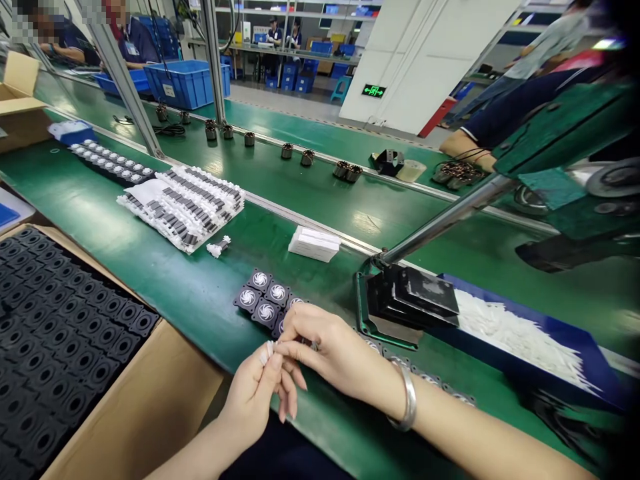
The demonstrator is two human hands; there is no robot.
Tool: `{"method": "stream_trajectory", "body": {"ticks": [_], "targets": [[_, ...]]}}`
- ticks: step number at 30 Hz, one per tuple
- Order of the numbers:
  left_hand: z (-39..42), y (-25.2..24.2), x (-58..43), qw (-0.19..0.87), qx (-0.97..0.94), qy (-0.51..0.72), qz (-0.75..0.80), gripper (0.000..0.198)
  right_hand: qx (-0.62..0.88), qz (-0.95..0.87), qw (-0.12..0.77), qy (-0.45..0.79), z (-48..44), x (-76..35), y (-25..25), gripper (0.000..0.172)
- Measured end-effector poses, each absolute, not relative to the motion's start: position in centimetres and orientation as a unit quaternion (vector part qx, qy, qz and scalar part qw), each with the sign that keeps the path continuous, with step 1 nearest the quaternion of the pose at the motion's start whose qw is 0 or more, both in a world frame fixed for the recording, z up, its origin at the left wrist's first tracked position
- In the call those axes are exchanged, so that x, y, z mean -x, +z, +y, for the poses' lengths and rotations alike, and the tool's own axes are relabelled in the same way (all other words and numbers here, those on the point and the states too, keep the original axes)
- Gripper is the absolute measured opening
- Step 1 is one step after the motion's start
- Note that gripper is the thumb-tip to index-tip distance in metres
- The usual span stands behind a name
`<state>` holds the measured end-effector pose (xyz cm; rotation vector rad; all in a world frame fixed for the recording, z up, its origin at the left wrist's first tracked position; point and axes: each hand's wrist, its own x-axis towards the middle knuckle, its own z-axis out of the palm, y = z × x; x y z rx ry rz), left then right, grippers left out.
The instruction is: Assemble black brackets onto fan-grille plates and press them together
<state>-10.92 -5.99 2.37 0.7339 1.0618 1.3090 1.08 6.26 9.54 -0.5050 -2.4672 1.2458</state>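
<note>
My left hand point(260, 390) pinches a small white plastic piece point(270, 349) between thumb and forefinger above the near edge of the green bench point(165, 273). My right hand point(327, 350), with a silver bangle on its wrist, meets it from the right, fingers closed on a small dark part that I cannot make out. Just beyond the hands lies a cluster of black square fan frames with white rotors point(264, 298). A single white-and-black small part point(219, 247) lies farther back.
A cardboard box of black fan frames point(55, 333) is at my left. Stacked strips of white-and-black parts point(185, 203) lie at mid bench. A black press block point(410, 300) and a blue tray of white pieces point(520, 337) are at right. A co-worker's arm point(465, 141) rests across the conveyor.
</note>
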Motion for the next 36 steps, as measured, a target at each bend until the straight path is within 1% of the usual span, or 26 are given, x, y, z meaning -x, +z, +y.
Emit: {"method": "stream_trajectory", "body": {"ticks": [2,5,8,11,13,18,20,22,24,25,27,29,30,32,34,35,36], "targets": [[-5.9,2.6,10.7,0.605,-0.3,0.582,0.453,0.046,0.211,-0.834,0.196,0.471,6.4,-1.6,9.6,0.024],[-5.6,3.1,10.9,0.593,-0.271,0.595,0.47,0.043,0.279,-0.798,0.243,0.475,7.0,-2.3,9.8,0.017],[-5.6,3.1,11.1,0.592,-0.27,0.581,0.489,0.043,0.273,-0.842,0.243,0.396,7.4,-2.7,9.5,0.013],[-5.8,2.8,11.1,0.595,-0.273,0.573,0.493,0.041,0.235,-0.892,0.241,0.303,7.3,-2.8,8.5,0.014],[-6.0,2.6,10.9,0.595,-0.273,0.57,0.496,0.04,0.225,-0.905,0.247,0.265,7.1,-2.7,8.0,0.014],[-6.2,2.5,10.9,0.6,-0.291,0.543,0.511,0.043,0.211,-0.91,0.258,0.248,7.2,-2.5,7.4,0.012],[-6.3,2.6,11.0,0.593,-0.308,0.53,0.523,0.044,0.211,-0.914,0.244,0.247,7.3,-2.4,7.2,0.012],[-6.4,2.5,10.9,0.582,-0.323,0.516,0.54,0.043,0.211,-0.924,0.215,0.235,7.4,-2.3,7.2,0.014],[-6.6,2.5,10.8,0.579,-0.331,0.508,0.545,0.043,0.202,-0.939,0.194,0.201,7.6,-2.3,7.6,0.021],[-6.6,2.5,10.8,0.581,-0.332,0.508,0.543,0.043,0.199,-0.942,0.199,0.18,7.7,-2.3,7.9,0.025],[-6.7,2.5,10.6,0.593,-0.326,0.512,0.529,0.042,0.209,-0.934,0.244,0.156,7.6,-2.6,9.0,0.031],[-6.6,2.6,10.4,0.605,-0.318,0.52,0.513,0.043,0.234,-0.911,0.291,0.176,7.2,-3.1,9.9,0.029],[-6.6,2.7,10.3,0.609,-0.32,0.522,0.505,0.043,0.237,-0.904,0.292,0.204,6.9,-3.3,10.2,0.028],[-6.5,2.8,10.0,0.615,-0.338,0.519,0.488,0.045,0.219,-0.901,0.248,0.279,6.0,-3.8,10.3,0.023],[-6.4,2.9,9.8,0.616,-0.361,0.513,0.476,0.047,0.204,-0.89,0.201,0.354,5.0,-4.2,9.9,0.014],[-6.3,2.9,9.6,0.616,-0.371,0.51,0.472,0.048,0.208,-0.879,0.193,0.384,4.7,-4.3,9.6,0.012],[-6.3,2.9,9.4,0.616,-0.379,0.508,0.468,0.049,0.217,-0.866,0.197,0.406,4.4,-4.4,9.4,0.015]]}}
